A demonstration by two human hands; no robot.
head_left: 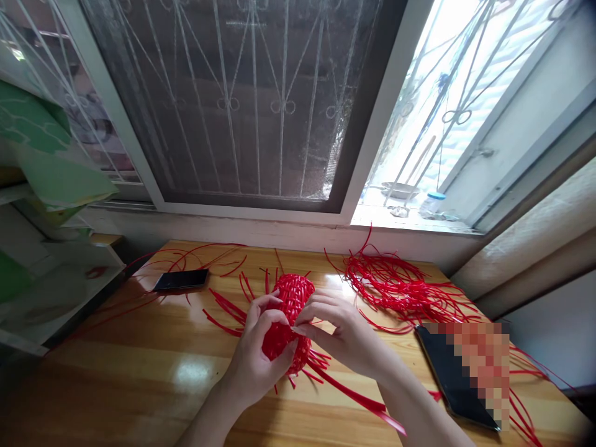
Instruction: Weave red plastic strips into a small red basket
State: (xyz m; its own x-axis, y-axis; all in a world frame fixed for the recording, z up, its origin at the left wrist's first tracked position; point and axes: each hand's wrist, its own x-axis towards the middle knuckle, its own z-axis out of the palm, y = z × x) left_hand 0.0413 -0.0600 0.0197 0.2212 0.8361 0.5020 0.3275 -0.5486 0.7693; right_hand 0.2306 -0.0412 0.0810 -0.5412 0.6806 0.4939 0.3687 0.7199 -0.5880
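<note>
In the middle of the head view a red woven piece (294,287), rounded like a small basket, lies on its side on the wooden table. Loose red strip ends stick out all around it. My left hand (261,344) wraps its left side, thumb and fingers closed on the weave. My right hand (333,326) is closed in a pinch at the near right side, thumb and forefinger at the weave; the strip between the fingertips is mostly hidden. Longer red strips (347,391) trail from the piece toward the lower right, beneath my right forearm.
A heap of red strips (395,285) covers the table's back right. A black tablet-like device (451,379), partly pixelated, lies at the right. At the back left a dark phone (181,280) rests among thin red strips. Behind the table stands a barred window (251,211).
</note>
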